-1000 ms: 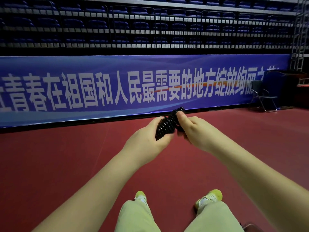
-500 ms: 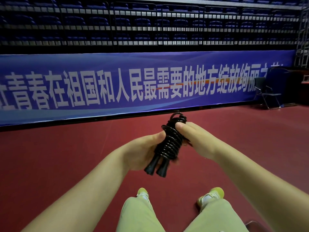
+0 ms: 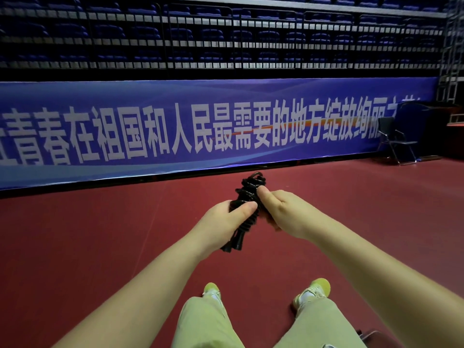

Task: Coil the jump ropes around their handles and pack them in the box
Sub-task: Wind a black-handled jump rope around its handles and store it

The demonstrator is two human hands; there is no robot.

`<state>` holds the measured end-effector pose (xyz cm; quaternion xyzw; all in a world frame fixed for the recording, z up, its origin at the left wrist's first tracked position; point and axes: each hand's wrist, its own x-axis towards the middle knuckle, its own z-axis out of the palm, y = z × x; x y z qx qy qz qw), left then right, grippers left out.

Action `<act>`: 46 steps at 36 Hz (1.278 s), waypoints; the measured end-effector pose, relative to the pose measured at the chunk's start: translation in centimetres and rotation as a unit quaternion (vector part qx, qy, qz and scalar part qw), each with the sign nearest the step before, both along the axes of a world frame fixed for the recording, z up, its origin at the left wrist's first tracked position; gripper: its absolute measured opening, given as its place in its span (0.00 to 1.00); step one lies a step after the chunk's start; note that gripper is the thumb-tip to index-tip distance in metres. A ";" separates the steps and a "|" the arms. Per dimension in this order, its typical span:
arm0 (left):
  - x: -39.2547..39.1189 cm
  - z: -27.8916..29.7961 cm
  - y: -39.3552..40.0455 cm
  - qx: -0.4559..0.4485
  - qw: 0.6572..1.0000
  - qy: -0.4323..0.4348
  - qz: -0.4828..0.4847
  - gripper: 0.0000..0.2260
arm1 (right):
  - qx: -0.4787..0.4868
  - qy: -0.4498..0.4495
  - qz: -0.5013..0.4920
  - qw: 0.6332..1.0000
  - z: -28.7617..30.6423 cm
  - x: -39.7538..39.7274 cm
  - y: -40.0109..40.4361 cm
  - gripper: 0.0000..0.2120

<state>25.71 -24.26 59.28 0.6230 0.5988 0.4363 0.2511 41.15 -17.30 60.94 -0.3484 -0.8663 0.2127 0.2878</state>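
Black jump rope (image 3: 247, 209) coiled round handles, gripped by left hand (image 3: 221, 227) and right hand (image 3: 283, 214); box unseen, packing left.

Floor (image 3: 75, 247): dark red sports surface, matte, fills lower half of view, no markings visible.
Banner (image 3: 200, 131): long blue strip along far edge of floor, large white Chinese characters, thin orange-red streak thru middle; runs nearly full width, L to R.
Stands (image 3: 226, 33): above banner, tiers of folded blue seats w/ white step edges, black metal railings in front; dim.
Folding chair (image 3: 396, 141): dark frame, stands on floor at R end of banner, just in front of it.
Scaffold/truss (image 3: 452, 46): grey metal, far R, upright.
Light: low overall, brighter on banner.
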 end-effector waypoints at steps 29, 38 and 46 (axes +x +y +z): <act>-0.5 -1.1 1.0 0.051 0.993 -0.104 0.019 0.09 | 0.314 -0.099 -0.016 0.944 0.9 3.5 -2.0 0.08; 0.0 -1.6 1.0 0.049 0.999 0.004 -0.008 0.15 | -0.059 0.224 0.165 0.959 -1.1 1.2 -0.7 0.14; 0.7 -1.8 -0.1 -0.020 0.984 -0.134 -0.117 0.17 | -0.194 0.387 0.234 0.870 -1.8 2.3 -1.1 0.17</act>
